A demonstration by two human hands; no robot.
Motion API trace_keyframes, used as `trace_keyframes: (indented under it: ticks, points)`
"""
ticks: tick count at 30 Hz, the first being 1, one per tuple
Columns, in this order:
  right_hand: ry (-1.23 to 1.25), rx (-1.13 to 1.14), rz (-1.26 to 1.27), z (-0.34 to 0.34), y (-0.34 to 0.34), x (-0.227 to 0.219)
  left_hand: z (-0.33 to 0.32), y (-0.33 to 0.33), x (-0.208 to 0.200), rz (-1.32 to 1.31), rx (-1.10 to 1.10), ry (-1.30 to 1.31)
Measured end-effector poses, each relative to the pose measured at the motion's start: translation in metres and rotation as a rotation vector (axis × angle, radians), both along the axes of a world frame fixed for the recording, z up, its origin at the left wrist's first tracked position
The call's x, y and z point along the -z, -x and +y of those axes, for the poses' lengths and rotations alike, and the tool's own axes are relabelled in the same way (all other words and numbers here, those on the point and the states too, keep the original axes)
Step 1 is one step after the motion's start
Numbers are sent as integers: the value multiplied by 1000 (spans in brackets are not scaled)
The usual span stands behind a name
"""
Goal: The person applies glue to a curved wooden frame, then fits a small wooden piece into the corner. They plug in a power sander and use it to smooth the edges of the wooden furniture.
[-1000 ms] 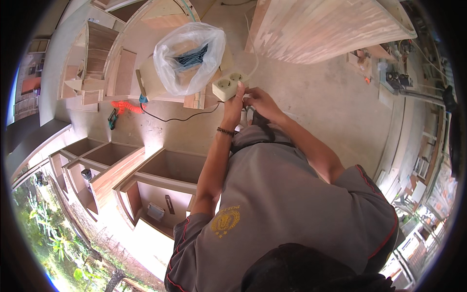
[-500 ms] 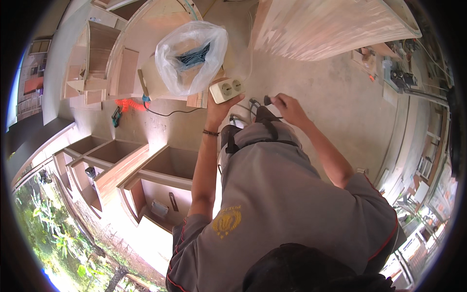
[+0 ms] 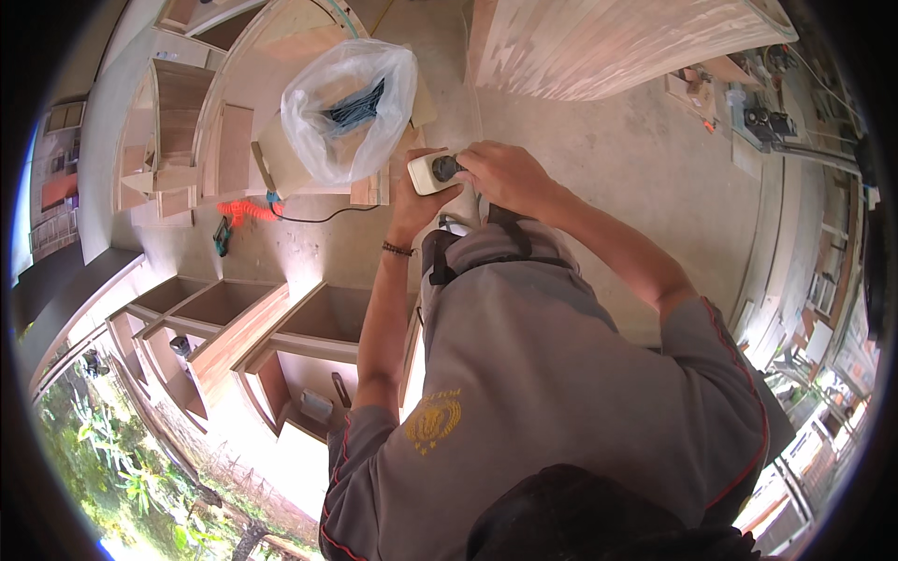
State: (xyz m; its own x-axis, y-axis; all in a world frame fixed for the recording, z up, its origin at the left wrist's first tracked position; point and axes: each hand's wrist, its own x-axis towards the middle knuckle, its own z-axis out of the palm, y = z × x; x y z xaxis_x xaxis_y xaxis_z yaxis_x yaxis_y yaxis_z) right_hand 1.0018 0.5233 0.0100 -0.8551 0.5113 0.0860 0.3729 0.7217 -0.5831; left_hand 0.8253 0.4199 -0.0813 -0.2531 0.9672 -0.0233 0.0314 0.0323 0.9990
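In my left hand (image 3: 412, 210) is a cream two-socket power strip (image 3: 423, 175), its socket face turned up. My fingers wrap round its side. My right hand (image 3: 505, 176) grips a black plug (image 3: 447, 168) at the strip's face, over one of the sockets. Whether its pins are fully in cannot be seen. Just beyond the strip stands a translucent plastic bag (image 3: 304, 112) with its mouth wide, holding a bundle of dark thin pieces (image 3: 357, 107).
An orange coiled air hose (image 3: 248, 208) and a teal tool (image 3: 222, 237) lie on the floor at left. Wooden cabinet frames (image 3: 323, 313) stand at lower left. Curved wooden furniture (image 3: 220, 122) is at far left, a large wooden panel (image 3: 599, 47) at far right.
My right hand has moved left and inward, bringing the black plug from beside my knee onto the power strip. The strip has shifted slightly left in the picture.
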Motion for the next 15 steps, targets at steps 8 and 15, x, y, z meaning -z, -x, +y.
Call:
trace_keyframes:
  ticks: [8, 15]
  points:
    - [-245, -190, 60, 18, 3, 12, -3, 6, -10, 73, 40, 30]
    - [23, -162, 180, 12, 7, 10, -7, 3, 0, 1, 22, 38]
